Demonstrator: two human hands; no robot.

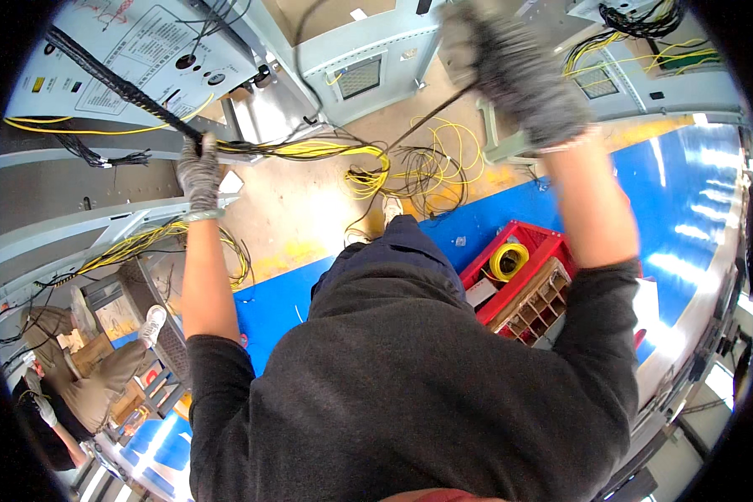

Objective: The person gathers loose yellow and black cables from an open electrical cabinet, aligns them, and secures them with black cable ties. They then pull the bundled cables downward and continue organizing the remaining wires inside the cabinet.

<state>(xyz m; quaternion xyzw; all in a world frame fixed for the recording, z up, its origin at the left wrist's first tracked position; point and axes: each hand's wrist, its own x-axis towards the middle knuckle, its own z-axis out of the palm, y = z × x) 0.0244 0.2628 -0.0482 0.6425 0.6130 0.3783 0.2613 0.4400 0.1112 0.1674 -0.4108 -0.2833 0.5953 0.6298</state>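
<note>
A pale cabinet (134, 58) stands at upper left. Across its front slants a black-wrapped cable bundle (117, 83), its long axis running from upper left down and right to the left hand (199, 176); beyond it, yellow and black wires (343, 150) continue rightward, nearly level. The gloved right hand (531, 79) at upper right is blurred; I cannot tell whether its fingers are closed. The gloved left hand is clamped around the bundle. A thin dark strand (431, 115) slopes from the right hand down leftward toward the wires.
</note>
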